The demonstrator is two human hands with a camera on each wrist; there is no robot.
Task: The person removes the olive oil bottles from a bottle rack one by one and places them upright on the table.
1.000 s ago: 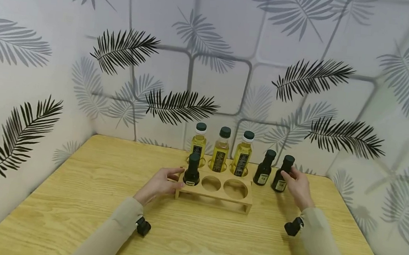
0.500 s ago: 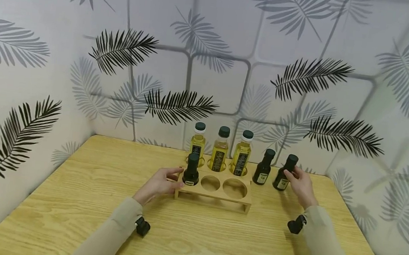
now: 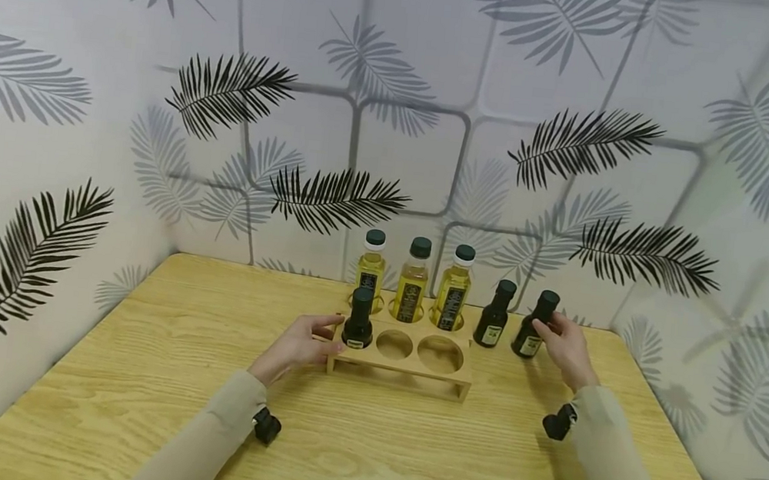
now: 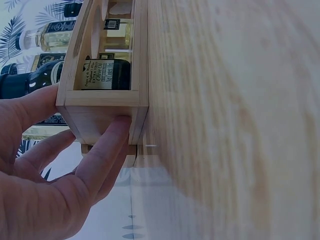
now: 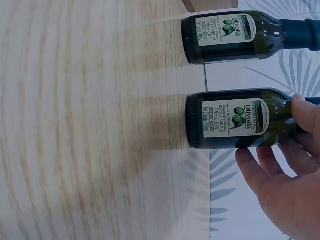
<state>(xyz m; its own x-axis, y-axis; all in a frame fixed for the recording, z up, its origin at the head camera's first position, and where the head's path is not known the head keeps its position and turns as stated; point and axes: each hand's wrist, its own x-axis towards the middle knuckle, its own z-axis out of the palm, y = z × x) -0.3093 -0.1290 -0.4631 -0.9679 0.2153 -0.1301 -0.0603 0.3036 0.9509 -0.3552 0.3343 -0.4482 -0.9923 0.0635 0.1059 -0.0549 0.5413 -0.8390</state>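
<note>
At the right, my right hand [image 3: 565, 350] holds a small dark olive oil bottle [image 5: 230, 120] by its neck and shoulder, with thumb and fingers round it; the bottle appears upright on the table. A matching olive oil bottle [image 3: 492, 321] stands just left of it, apart from the hand. My left hand [image 3: 298, 347] holds the left end of a wooden bottle rack [image 3: 408, 360], its thumb at the upper edge and a fingertip against the end panel. In the rack's front left hole sits a third dark bottle [image 3: 359, 322]. The other two front holes hold nothing.
Behind the front row, the rack's back row holds three clear bottles of yellow oil, at left [image 3: 369, 269], middle [image 3: 411, 289] and right [image 3: 452, 297]. A leaf-patterned wall [image 3: 407, 149] rises behind the wooden table [image 3: 350, 453].
My right hand has shifted slightly right, and the bottle it holds has moved a little right and back with it. The left hand and rack stay in place.
</note>
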